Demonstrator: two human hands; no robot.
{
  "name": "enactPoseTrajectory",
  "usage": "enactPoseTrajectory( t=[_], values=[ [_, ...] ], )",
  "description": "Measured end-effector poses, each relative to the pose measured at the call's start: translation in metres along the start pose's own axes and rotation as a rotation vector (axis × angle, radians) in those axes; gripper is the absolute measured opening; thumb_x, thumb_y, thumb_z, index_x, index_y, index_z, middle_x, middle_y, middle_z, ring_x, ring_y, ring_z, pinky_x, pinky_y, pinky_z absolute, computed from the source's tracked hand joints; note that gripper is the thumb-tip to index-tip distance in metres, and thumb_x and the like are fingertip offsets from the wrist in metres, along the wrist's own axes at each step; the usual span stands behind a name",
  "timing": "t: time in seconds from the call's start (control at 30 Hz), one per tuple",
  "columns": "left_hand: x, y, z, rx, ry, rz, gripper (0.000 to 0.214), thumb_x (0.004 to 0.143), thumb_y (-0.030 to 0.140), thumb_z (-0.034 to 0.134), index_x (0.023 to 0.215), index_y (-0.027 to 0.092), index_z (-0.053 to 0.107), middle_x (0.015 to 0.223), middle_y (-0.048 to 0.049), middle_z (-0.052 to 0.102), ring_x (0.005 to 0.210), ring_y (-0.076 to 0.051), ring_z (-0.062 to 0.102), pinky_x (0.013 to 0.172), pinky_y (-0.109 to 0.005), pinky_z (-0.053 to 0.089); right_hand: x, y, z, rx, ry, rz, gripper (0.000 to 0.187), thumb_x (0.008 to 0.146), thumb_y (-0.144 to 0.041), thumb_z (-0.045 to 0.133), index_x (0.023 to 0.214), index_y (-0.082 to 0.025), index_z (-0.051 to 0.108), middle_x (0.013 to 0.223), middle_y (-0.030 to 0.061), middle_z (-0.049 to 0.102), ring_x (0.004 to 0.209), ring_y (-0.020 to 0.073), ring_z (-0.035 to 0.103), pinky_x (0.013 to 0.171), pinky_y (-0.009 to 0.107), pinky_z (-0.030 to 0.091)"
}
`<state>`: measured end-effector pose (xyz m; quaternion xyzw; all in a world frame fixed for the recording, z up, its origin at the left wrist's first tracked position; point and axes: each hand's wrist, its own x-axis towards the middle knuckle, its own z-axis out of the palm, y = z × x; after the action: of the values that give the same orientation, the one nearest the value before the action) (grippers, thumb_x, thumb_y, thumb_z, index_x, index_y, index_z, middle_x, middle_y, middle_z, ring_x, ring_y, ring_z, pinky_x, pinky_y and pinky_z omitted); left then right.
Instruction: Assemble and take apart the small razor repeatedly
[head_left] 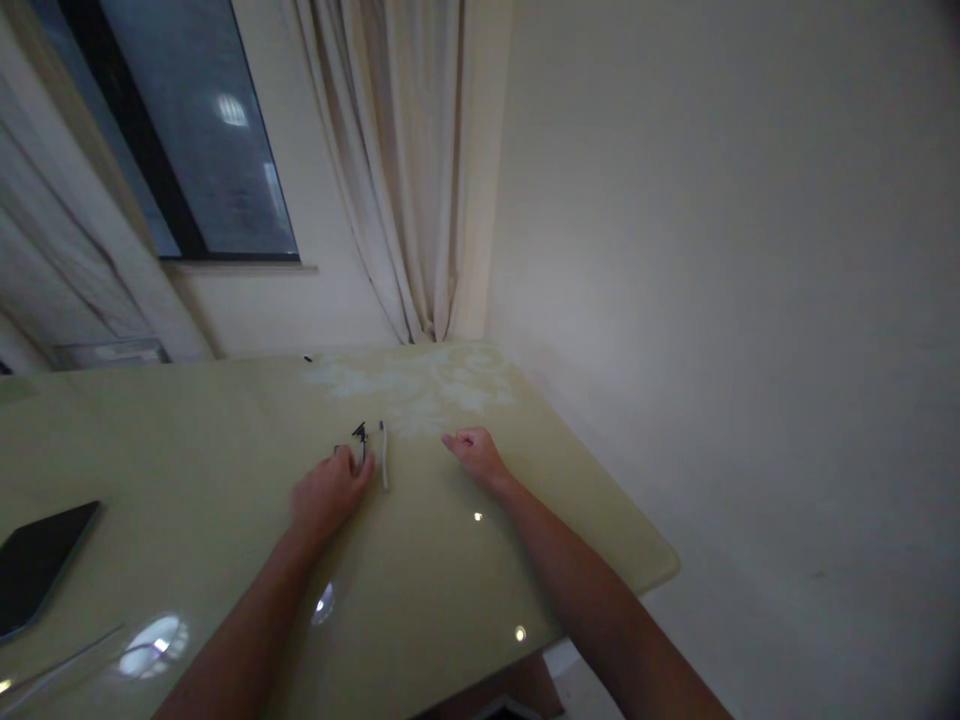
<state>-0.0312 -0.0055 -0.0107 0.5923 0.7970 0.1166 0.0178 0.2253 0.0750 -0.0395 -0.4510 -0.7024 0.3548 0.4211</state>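
Note:
My left hand (pixel 328 493) rests on the glossy yellow-green table (pixel 187 440), fingers curled over a small dark object (pixel 358 438) that is too small to name. Just right of it lies a thin white stick-like item (pixel 385 462), pointing away from me. My right hand (pixel 475 452) lies on the table further right. Its fingers are loosely curled, with one finger pointing left toward the white item. I see nothing in it.
A dark phone or tablet (pixel 37 565) lies at the table's left edge, with a thin rod (pixel 60 665) near the front left. A beige curtain (pixel 397 170) hangs in the corner, a dark window (pixel 187 130) to the left, a plain wall to the right.

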Motion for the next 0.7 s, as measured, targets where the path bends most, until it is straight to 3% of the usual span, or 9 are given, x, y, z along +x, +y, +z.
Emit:
enactPoseTrajectory(
  t=[0.13, 0.27, 0.33, 0.4, 0.53, 0.63, 0.7],
  values=[
    [0.000, 0.004, -0.003, 0.078, -0.038, 0.050, 0.043, 0.099, 0.051, 0.040, 0.093, 0.020, 0.068, 0.092, -0.0175, 0.075, 0.082, -0.033, 0.072, 0.068, -0.036, 0.044, -0.003, -0.005, -0.006, -0.037, 0.047, 0.014, 0.051, 0.085, -0.054, 0.059, 0.057, -0.024, 0.029, 0.057, -0.0062, 0.024, 0.056, 0.0108, 0.025, 0.055, 0.027, 0.020],
    [-0.012, 0.015, -0.015, -0.015, 0.111, 0.094, 0.040, 0.102, 0.048, 0.039, 0.094, 0.021, 0.068, 0.088, -0.0122, 0.075, 0.075, -0.028, 0.069, 0.064, -0.032, 0.038, -0.013, -0.020, 0.005, 0.071, -0.071, -0.029, 0.053, 0.090, -0.064, 0.054, 0.061, -0.021, 0.043, 0.059, -0.0044, 0.035, 0.058, 0.0117, 0.034, 0.056, 0.026, 0.026],
    [-0.024, 0.030, -0.018, -0.090, 0.207, 0.209, 0.039, 0.103, 0.048, 0.040, 0.093, 0.022, 0.067, 0.084, -0.0094, 0.073, 0.073, -0.025, 0.067, 0.064, -0.031, 0.037, -0.019, -0.031, 0.017, 0.260, -0.166, -0.017, 0.056, 0.095, -0.070, 0.042, 0.078, -0.019, 0.058, 0.067, -0.0020, 0.046, 0.059, 0.0123, 0.041, 0.057, 0.025, 0.032],
    [-0.036, 0.046, -0.014, -0.175, 0.241, 0.376, 0.036, 0.102, 0.046, 0.043, 0.091, 0.022, 0.068, 0.083, -0.0091, 0.073, 0.076, -0.024, 0.067, 0.068, -0.031, 0.039, -0.024, -0.041, 0.029, 0.444, -0.198, -0.012, 0.061, 0.095, -0.075, 0.040, 0.095, -0.018, 0.062, 0.078, 0.0011, 0.056, 0.064, 0.0130, 0.050, 0.060, 0.025, 0.039],
    [-0.045, 0.062, -0.003, -0.357, 0.168, 0.620, 0.034, 0.102, 0.041, 0.044, 0.089, 0.022, 0.069, 0.088, -0.0092, 0.072, 0.079, -0.021, 0.064, 0.075, -0.031, 0.042, -0.027, -0.048, 0.033, 0.572, -0.172, -0.009, 0.059, 0.088, -0.076, 0.058, 0.086, -0.017, 0.060, 0.076, 0.0018, 0.059, 0.069, 0.0142, 0.055, 0.067, 0.027, 0.045],
    [-0.038, 0.050, -0.010, -0.465, 0.187, 0.565, 0.047, 0.102, 0.044, 0.040, 0.068, 0.021, 0.063, 0.075, -0.0072, 0.062, 0.074, -0.020, 0.058, 0.074, -0.031, 0.043, -0.027, -0.047, 0.020, 0.558, -0.266, 0.009, 0.054, 0.088, -0.070, 0.063, 0.090, -0.016, 0.062, 0.068, -0.0019, 0.055, 0.062, 0.0123, 0.051, 0.061, 0.026, 0.041],
    [-0.032, 0.038, -0.021, -0.610, 0.215, 0.496, 0.041, 0.098, 0.049, 0.049, 0.075, 0.020, 0.068, 0.077, -0.0055, 0.060, 0.072, -0.018, 0.054, 0.071, -0.031, 0.044, -0.029, -0.049, 0.010, 0.526, -0.393, 0.003, 0.049, 0.089, -0.063, 0.066, 0.096, -0.015, 0.067, 0.062, -0.0052, 0.049, 0.056, 0.0108, 0.045, 0.056, 0.025, 0.036]
  ],
)
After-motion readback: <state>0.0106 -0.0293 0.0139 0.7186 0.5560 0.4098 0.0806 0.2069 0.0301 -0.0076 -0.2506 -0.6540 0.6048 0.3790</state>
